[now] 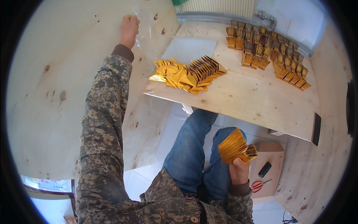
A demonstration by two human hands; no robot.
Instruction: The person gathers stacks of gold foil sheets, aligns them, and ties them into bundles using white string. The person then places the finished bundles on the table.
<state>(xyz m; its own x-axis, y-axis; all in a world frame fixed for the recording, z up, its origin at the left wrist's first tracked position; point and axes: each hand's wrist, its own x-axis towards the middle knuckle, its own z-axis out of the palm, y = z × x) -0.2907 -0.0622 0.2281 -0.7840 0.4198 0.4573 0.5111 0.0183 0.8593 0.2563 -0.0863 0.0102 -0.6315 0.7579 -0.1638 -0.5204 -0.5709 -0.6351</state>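
Note:
My left hand (pixel 129 29) reaches far out over the wooden board on the left, fingers closed on thin clear plastic (pixel 144 35) that trails down toward the table. Close to my lap, my right hand (pixel 239 172) grips a fanned bundle of folded gold paper (pixel 233 146) above my knee. A loose heap of folded gold paper pieces (pixel 182 76) lies near the table's left front edge, part of it lined up in a row. Rows of tied gold paper bundles (pixel 257 56) stand at the back right of the table.
A white sheet (pixel 192 47) lies behind the heap on the wooden table (pixel 253 89). Upright wooden panels flank the right side. Below, a brown cardboard box (pixel 274 153) carries red-handled scissors (pixel 257 186) and a black object (pixel 264 170). A dark strip (pixel 316 128) sits at the table's right corner.

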